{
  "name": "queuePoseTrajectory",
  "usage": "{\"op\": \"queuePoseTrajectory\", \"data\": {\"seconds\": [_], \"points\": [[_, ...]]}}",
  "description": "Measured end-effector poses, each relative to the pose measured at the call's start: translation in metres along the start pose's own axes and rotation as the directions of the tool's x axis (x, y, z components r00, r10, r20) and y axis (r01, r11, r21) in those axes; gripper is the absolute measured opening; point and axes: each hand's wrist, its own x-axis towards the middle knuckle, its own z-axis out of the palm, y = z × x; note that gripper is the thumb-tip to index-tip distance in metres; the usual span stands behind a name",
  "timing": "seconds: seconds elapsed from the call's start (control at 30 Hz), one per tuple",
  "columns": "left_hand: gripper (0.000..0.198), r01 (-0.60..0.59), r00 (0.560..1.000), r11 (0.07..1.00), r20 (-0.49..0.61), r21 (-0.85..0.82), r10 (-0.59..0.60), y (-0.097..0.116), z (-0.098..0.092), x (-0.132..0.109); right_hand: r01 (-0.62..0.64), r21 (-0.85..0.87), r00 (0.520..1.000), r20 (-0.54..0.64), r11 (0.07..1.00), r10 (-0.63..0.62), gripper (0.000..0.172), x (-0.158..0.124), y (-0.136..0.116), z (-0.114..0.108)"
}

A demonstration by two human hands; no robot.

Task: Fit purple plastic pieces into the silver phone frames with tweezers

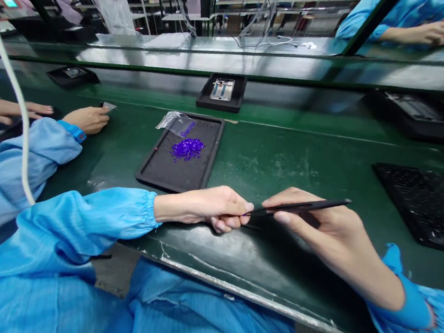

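Near the front edge of the green workbench, my left hand (223, 208) is closed in a pinch, a tiny purple piece just showing at its fingertips. My right hand (328, 239) grips black tweezers (304, 206) like a pen. The tweezers' tips reach left and meet my left fingertips at that piece. Beyond my left hand lies a shallow black tray (182, 176). It holds a heap of small purple pieces (187, 149) and, at its far end, a clear plastic bag (177, 123) with more purple bits inside.
Black holders with phone frames stand along the back, one in the middle (221, 90), another at right (411, 111). A black keyboard-like grid tray (430, 205) lies at right. A co-worker's hand (87, 119) is at left, near a white cable (15, 89).
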Motion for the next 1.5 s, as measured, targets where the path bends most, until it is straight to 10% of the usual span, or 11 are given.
{"op": "queuePoseTrajectory", "data": {"seconds": [0.63, 0.9, 0.97, 1.07, 1.23, 1.37, 1.5], "points": [[0.055, 0.021, 1.000, 1.000, -0.005, 0.012, -0.021, -0.001, -0.003, 0.001, 0.086, -0.005, 0.996, -0.031, 0.996, -0.086, 0.008, -0.004, -0.002, 0.002], [0.054, 0.000, 0.999, 0.974, -0.048, 0.226, 0.011, -0.001, 0.008, -0.006, -0.205, 0.309, 0.921, -0.259, 0.929, 0.290, 0.026, -0.001, 0.012, 0.002], [0.044, -0.020, 1.000, 0.854, 0.024, 0.520, 0.009, 0.008, 0.012, -0.016, -0.192, 0.417, 0.907, -0.270, 0.888, 0.322, 0.028, -0.002, 0.014, -0.003], [0.035, -0.095, 0.995, 0.360, 0.099, 0.928, 0.009, 0.037, 0.008, -0.021, -0.142, 0.417, 0.911, -0.299, 0.898, 0.283, 0.026, -0.012, 0.015, -0.020], [0.018, 0.035, 0.997, -0.478, 0.002, 0.878, 0.077, 0.107, -0.015, 0.070, 0.014, 0.073, 0.938, -0.345, 0.997, 0.012, 0.018, -0.040, 0.019, -0.044], [0.023, 0.086, 0.979, -0.614, 0.048, 0.784, 0.198, 0.150, -0.015, 0.201, 0.322, -0.359, 0.854, -0.290, 0.876, -0.432, 0.011, -0.056, 0.022, -0.052], [0.045, 0.057, 0.942, -0.638, 0.170, 0.768, 0.289, 0.160, 0.010, 0.314, 0.340, -0.686, 0.729, -0.239, 0.643, -0.641, 0.013, -0.065, 0.019, -0.064]]}}
